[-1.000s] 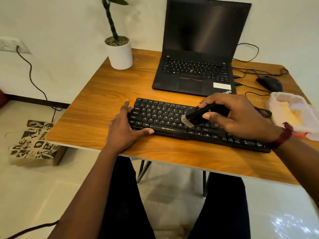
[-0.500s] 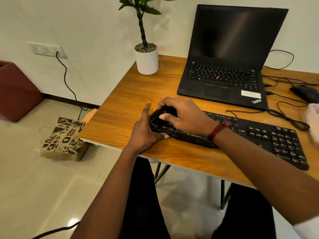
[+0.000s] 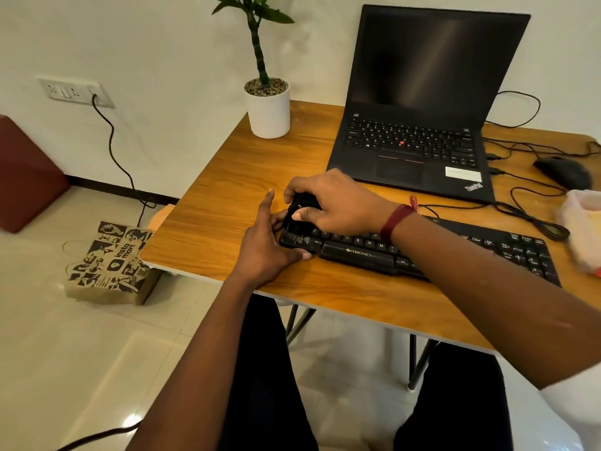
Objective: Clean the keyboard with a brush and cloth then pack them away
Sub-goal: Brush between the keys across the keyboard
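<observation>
Two hands meet at the left end of the keyboard point(image 3: 357, 252), which lies near the table's point(image 3: 227, 196) front edge. The left hand point(image 3: 263, 245), fingers straight, braces that end. The right hand point(image 3: 335, 203) is curled round the black brush point(image 3: 297, 211), held low over the keys. A hard stroke could shove the keyboard towards the edge, or flick dust onto the laptop point(image 3: 413, 141) behind.

Open tabletop point(image 3: 227, 196) left of keyboard point(image 3: 357, 253); laptop point(image 3: 406, 148) and cables point(image 3: 527, 218) behind.
</observation>
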